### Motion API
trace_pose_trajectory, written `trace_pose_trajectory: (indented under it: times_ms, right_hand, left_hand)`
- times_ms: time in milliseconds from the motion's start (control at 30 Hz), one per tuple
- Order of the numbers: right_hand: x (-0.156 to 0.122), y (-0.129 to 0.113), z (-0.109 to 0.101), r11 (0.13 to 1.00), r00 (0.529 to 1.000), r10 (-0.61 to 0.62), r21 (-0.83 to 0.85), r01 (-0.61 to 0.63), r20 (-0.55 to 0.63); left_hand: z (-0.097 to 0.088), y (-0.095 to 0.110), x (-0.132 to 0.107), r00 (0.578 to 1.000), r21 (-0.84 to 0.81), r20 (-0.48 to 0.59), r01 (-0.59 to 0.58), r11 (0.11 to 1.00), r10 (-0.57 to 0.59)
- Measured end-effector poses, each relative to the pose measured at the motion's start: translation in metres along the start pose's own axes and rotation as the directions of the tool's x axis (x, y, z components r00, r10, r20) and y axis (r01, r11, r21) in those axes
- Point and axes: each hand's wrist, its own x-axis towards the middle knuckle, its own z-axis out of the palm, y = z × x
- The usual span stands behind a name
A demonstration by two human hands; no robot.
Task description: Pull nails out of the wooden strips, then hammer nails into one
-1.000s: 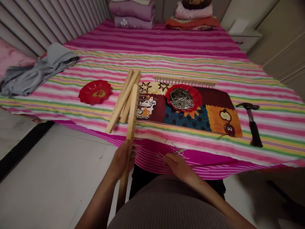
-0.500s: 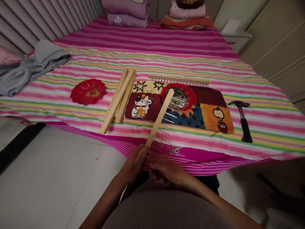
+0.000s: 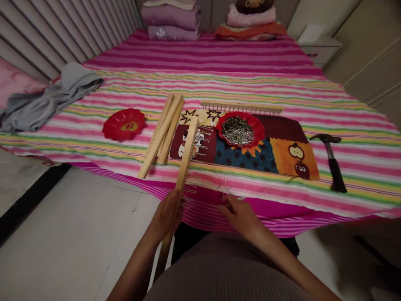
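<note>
Slat [image 3: 187, 152]: light, stiff wood, sharp pins sticking out on right side, tilted up over near edge of bed [image 3: 219, 62]. Left hand [image 3: 166, 215] fingers wrapped round its lower part. Best hold: bare left edge. Right hand [image 3: 239, 213] fingertips seem pinched on loose nails [image 3: 233, 193].

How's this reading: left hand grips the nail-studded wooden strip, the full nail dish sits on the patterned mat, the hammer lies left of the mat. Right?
Not quite: the head view shows the hammer lying right of the patterned mat, not left. The left hand does grip the nail-studded wooden strip, and the full nail dish sits on the mat.
</note>
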Motion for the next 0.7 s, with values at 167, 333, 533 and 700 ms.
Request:
trace_pose_trajectory:
  times_ms: [167,333,533,700]
  right_hand:
    - [-0.012,-0.026,-0.003,0.964,0.946,-0.039,0.261,-0.049,0.322]
    - [-0.018,-0.039,0.017,0.768,0.789,0.071,0.471,-0.433,0.61]
    - [-0.016,-0.035,0.031,0.839,0.797,0.064,0.4,-0.369,0.601]
    - [-0.019,-0.037,0.02,0.871,0.775,0.061,0.345,-0.349,0.629]
  left_hand:
    - [0.025,-0.012,-0.006,0.998,-0.011,0.032,-0.058,0.998,0.059]
    - [0.028,-0.01,-0.009,0.96,0.178,0.221,-0.212,0.961,0.171]
    - [0.031,0.004,-0.009,0.94,0.309,0.258,-0.301,0.902,0.225]
    - [0.031,0.003,-0.004,0.979,0.171,0.112,-0.19,0.967,0.172]
